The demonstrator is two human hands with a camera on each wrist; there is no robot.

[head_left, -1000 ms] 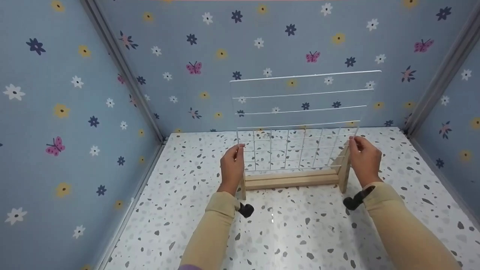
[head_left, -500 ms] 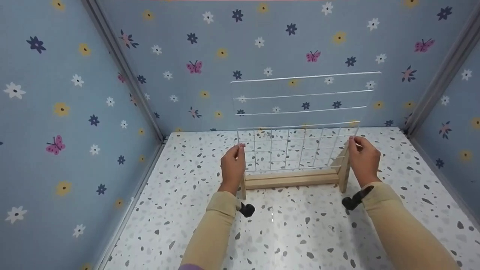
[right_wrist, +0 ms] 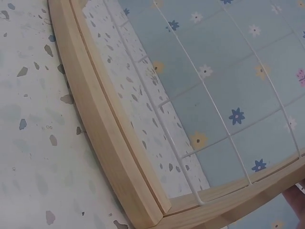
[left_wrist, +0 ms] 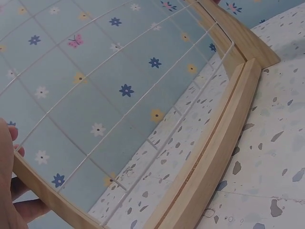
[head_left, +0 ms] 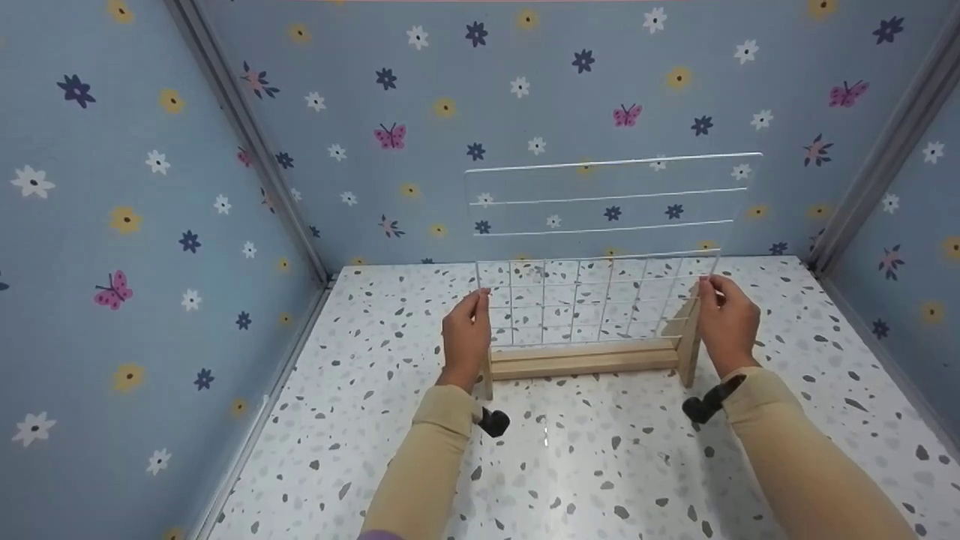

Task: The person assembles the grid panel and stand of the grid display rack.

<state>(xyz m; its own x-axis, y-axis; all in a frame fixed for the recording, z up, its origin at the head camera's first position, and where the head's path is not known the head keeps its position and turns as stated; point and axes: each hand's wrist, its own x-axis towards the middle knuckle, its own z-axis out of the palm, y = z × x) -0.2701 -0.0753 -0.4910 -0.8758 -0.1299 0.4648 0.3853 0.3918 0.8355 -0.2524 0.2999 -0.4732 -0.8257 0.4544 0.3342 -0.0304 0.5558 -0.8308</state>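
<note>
A white wire grid panel stands upright within a pale wooden stand, which has a grooved crossbar and two side pieces. My left hand pinches the grid's left edge at the top of the left side piece. At the opposite edge, my right hand pinches the grid beside the right side piece. In the left wrist view, the grid's bottom wire runs above the crossbar, apart from its groove. The right wrist view shows a gap between the grid and the crossbar too.
The stand rests on a white speckled tabletop. A blue wall with flowers and butterflies rises behind it. Similar side walls with grey metal corner strips close in left and right.
The wire grid has come down slightly, its top wire sitting lower against the wall. Both hands keep their hold at nearly the same places, and the stand has not moved.
</note>
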